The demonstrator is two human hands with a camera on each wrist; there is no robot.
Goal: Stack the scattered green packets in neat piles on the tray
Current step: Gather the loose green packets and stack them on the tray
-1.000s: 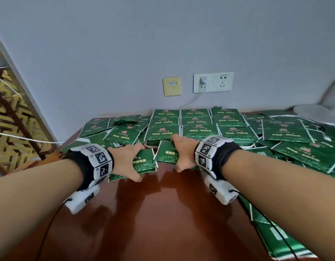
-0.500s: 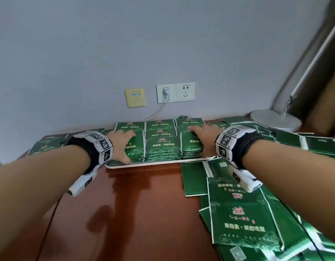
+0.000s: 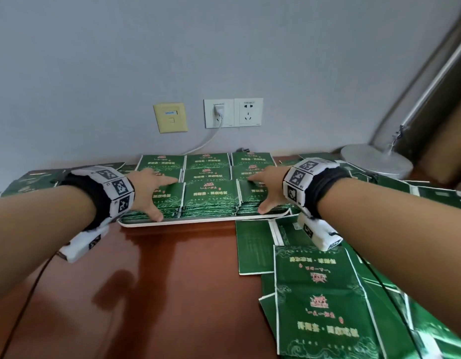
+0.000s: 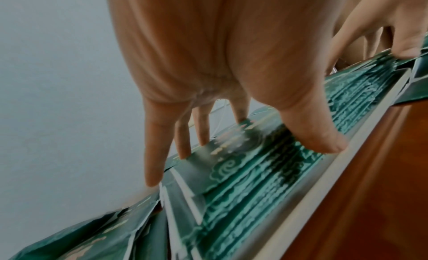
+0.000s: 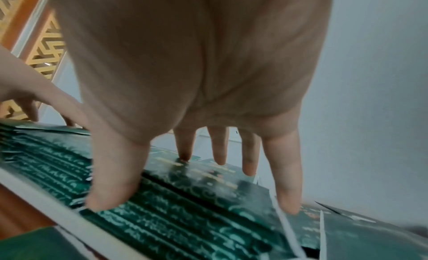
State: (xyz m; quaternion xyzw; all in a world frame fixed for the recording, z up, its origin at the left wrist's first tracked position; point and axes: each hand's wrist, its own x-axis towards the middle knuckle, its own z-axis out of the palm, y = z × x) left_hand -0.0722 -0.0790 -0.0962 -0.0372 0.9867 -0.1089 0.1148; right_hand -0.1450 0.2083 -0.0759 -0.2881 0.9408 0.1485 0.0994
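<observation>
Both hands had moved from the tabletop (image 3: pixel 172 281) onto the tray (image 3: pixel 198 223) at 12 o'clock: left grip (image 3: pixel 149 193) and right grip (image 3: pixel 266 189) spread flat on green packets (image 3: pixel 211 198), squaring piles; loose packets (image 3: pixel 320 307) remained at 4 o'clock.

A bare stretch of the surface (image 3: pixel 151 281) lies open in front of the tray (image 3: pixel 198 222), between the 2 forearms. To the right it is blocked by loose packets (image 3: pixel 317 294) spread up to the tray's corner. More packets (image 3: pixel 30 181) are scattered left of the tray. The tray is filled by 9 piles (image 3: pixel 210 195) packed edge to edge; the front outer piles are covered by the left hand (image 3: pixel 149 193) and right hand (image 3: pixel 269 189). Behind, the wall (image 3: pixel 224 47) closes the way, and a lamp base (image 3: pixel 374 161) stands at far right.
</observation>
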